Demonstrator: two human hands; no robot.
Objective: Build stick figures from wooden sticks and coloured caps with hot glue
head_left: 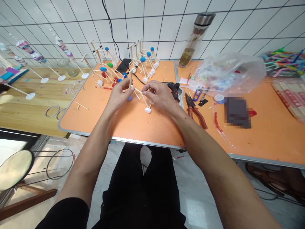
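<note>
L-hand (120, 94) pinch — thin wdn. frame (144, 100)

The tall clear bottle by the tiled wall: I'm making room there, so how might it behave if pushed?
The bottle looks tall and narrow, so a push near its silvery lid might well tip it. The brownish contents low inside probably steady it somewhat. It looks smooth, so may feel slippery.

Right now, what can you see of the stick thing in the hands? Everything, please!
The stick frame is made of thin, pale sticks, wood by their look, joined at angles. A white disc sits at its low end. The left hand and right hand pinch it over the orange table, hiding some parts. I can't tell whether the disc touches down.
</note>
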